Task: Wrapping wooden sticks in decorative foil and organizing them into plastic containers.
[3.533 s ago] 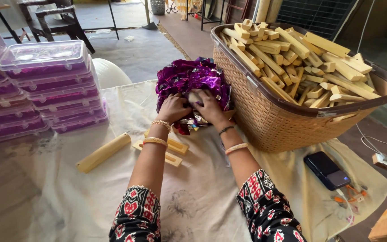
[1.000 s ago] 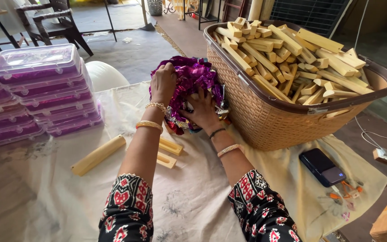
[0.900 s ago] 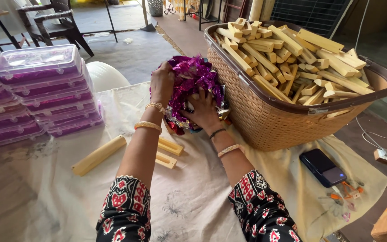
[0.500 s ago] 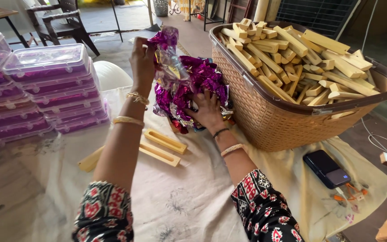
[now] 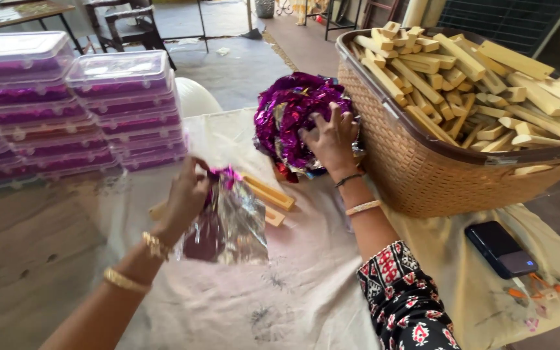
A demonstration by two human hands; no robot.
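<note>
My left hand (image 5: 186,194) pinches one purple and silver foil wrapper (image 5: 228,223) and holds it above the cloth-covered table (image 5: 293,298). Its silver inner side faces me. My right hand (image 5: 330,139) rests flat on a crumpled heap of purple foil wrappers (image 5: 286,110) that leans against a brown woven basket (image 5: 422,168). The basket is heaped with several pale yellow bars (image 5: 474,71). Two more pale bars (image 5: 270,194) lie on the cloth between my hands, partly hidden by the held wrapper.
Stacks of clear plastic boxes (image 5: 72,110) with purple contents stand at the left. A dark phone (image 5: 500,249) lies on the cloth at the right, with small orange scraps (image 5: 533,291) near it. Chairs (image 5: 124,19) and open floor lie beyond the table.
My left hand pulled one wrapper up off the heap and brought it down and to the left over the cloth. My right hand stayed on the heap.
</note>
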